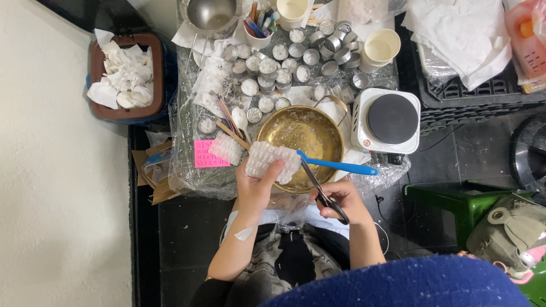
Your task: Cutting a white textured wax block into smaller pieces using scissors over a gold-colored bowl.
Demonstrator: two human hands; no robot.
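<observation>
Overhead view of a counter [187, 176] wrapped in crinkled clear plastic film. We see the left hand [257, 187] closed around the lower edge of a pale, translucent wax block [273, 160], knobbly and ribbed on its surface, roughly rectangular, its long axis lying left to right and tilting slightly down toward the right. The block is held just above the near rim of a round brass bowl [301, 139], whose shiny inside carries scattered white flakes. The right hand [341, 202] is clenched through the black loops of a pair of scissors [319, 187]; the slim metal blades point up and to the left, toward the block's right end, and we cannot tell whether they touch it. A blue spatula [338, 166] lies across the bowl's right rim, handle pointing right. Just beside the block, to its left, a second ribbed wax piece [226, 149] rests on a pink note [206, 154]. Beyond the bowl stand many small round metal cups [330, 51], some filled with white wax, and to the right a white hotplate [387, 120] with a flat dark disc
</observation>
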